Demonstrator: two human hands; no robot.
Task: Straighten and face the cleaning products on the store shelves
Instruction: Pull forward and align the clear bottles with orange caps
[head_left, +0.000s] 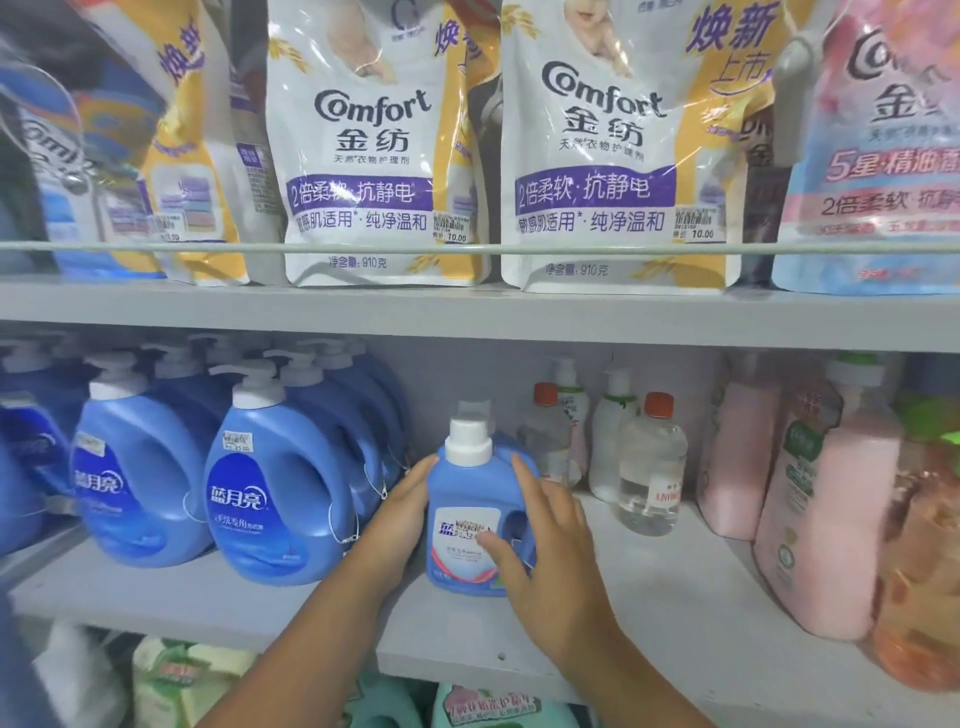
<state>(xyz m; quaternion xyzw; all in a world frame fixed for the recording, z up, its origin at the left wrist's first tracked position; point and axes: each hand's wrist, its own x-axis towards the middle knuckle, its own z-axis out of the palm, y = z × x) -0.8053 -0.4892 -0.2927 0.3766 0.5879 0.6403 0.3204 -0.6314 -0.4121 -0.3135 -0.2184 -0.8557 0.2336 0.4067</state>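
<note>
Facing a small blue bottle (470, 512) on the middle shelf (649, 597), held upright between two hands.

Nearest the camera, the bottle is clasped from both sides: the left hand (402, 514) is laid flat against its left wall, the right hand (540, 525) is spread over its front right corner, thumb across the label and fingers wrapped over the handle side. Neither hand is closed tight; the bottle is cradled between them. Its long axis is vertical, white cap up, label turned outward and slightly left. A small twist about that axis is judged all that remains, the right hand being better placed for it. Beside it, at left, large blue pump bottles (275, 488) are ranked; behind, clear bottles (652, 467); above, white refill pouches (374, 150).
</note>
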